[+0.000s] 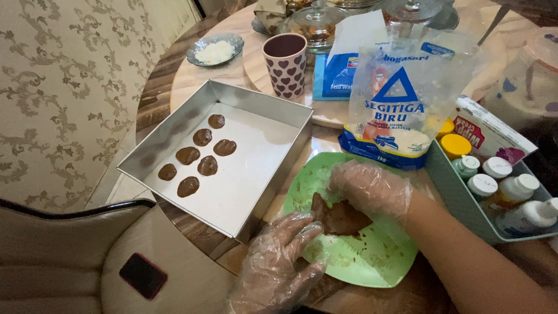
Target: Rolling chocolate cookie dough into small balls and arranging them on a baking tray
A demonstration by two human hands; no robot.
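Nearest: left hand (279,261) in a clear plastic glove, fingers (302,227) loosely spread, resting on the near edge of the flat light-green plastic plate (372,261), tips just touching the lump of dark brown dough (340,218) – steadying, not gripping

Right hand (369,189), also gloved, sits on top of the dough from the far side, fingers curled down and pressing into it; whether it's pinching off a piece – cannot tell, the tips are hidden under the hand

Dough lump lies mid-plate, brown smears and crumbs around it on the green surface

Left of the plate: square silver metal baking tin (285,113) on the marble-pattern round worktop (186,81), lined white inside. Seven small flattened brown dough rounds (200,154) sit in two rough rows at the tin's left end, apart from each other

Progress, my read: early. Seven pieces placed, most of the tin floor bare, sizeable lump left on the plate

Right: teal plastic bin (459,197) of small white-capped bottles (500,183) and yellow-lidded jars

Beyond: clear flour bag with blue triangle print (401,110), standing, touching the plate's far edge. Further: white cup with maroon hearts (286,64), small glass dish of white powder (215,49), glass lidded jars at the back
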